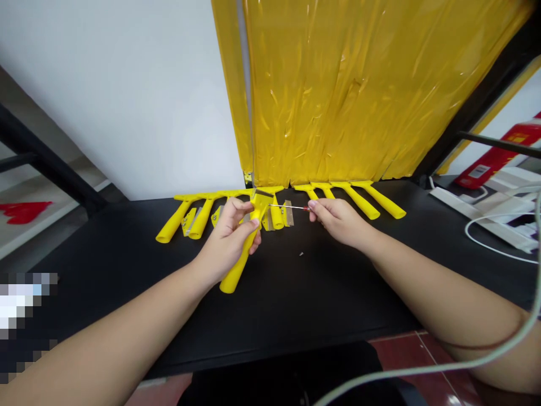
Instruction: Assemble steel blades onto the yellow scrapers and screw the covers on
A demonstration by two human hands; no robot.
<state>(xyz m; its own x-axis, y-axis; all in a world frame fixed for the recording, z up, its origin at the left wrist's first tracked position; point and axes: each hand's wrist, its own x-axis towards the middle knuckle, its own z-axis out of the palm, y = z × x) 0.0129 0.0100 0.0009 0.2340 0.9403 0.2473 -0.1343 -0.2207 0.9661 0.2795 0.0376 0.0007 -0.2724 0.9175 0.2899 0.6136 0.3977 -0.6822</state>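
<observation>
Left hand (234, 228), fingers wrapped round a yellow scraper (237, 266) above the black table (296, 299), seemingly bracing it; right hand (338, 220) pinches a slim screwdriver (291, 207), tip at the scraper's head; beyond, spare scrapers (360, 202) lie lined up, presumably for reach.

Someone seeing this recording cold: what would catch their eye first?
Probably the big shiny yellow sheet hanging behind the black table. Next, at the centre, the left hand grips a yellow scraper while the right hand points a thin screwdriver at its head. More yellow scrapers lie along the table's far edge.
</observation>
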